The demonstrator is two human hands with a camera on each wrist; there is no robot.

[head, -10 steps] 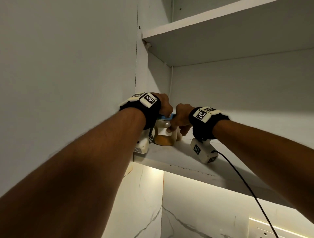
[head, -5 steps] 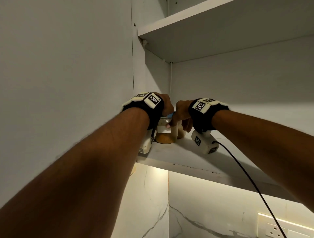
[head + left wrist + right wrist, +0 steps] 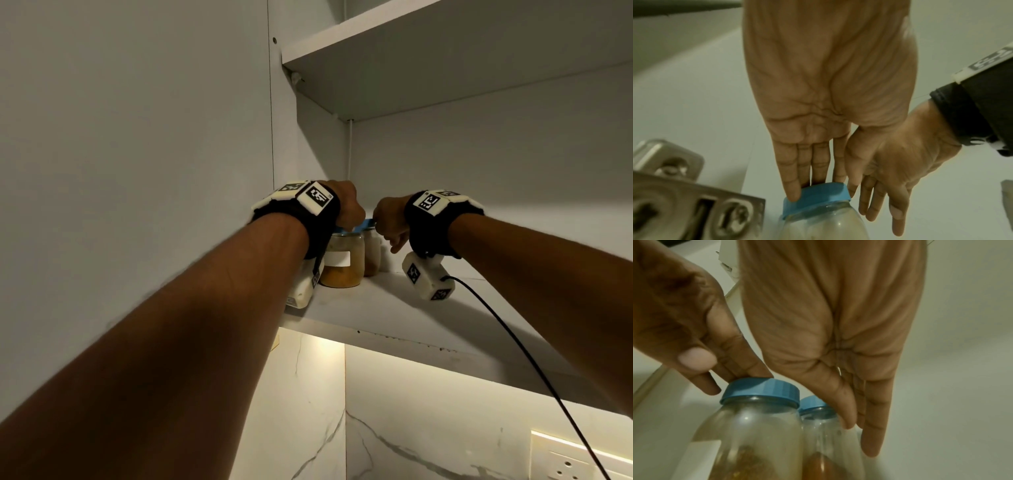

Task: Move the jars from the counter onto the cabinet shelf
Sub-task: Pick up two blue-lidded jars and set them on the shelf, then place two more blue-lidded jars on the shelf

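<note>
Two glass jars with blue lids stand close together on the white cabinet shelf (image 3: 394, 308), near its left wall. The front jar (image 3: 342, 260) has a white label and yellow-brown contents. The second jar (image 3: 371, 253) stands just behind it to the right. My left hand (image 3: 349, 216) is over the front jar, and its straight fingers touch the blue lid (image 3: 816, 199). My right hand (image 3: 390, 222) reaches in from the right. Its straight fingers (image 3: 846, 420) rest against the shoulder of the second jar (image 3: 822, 418). Neither hand curls round a jar.
An upper shelf (image 3: 445, 51) hangs above. The open cabinet door (image 3: 137, 137) fills the left, with a metal hinge (image 3: 684, 203) close to the front jar. A black cable (image 3: 513, 342) trails from my right wrist. Below are a lit marble wall and a socket (image 3: 565, 462).
My right hand has come off the front jar's side and shifted right, towards the second jar. My left hand stays on the lid, and both jars stand on the shelf.
</note>
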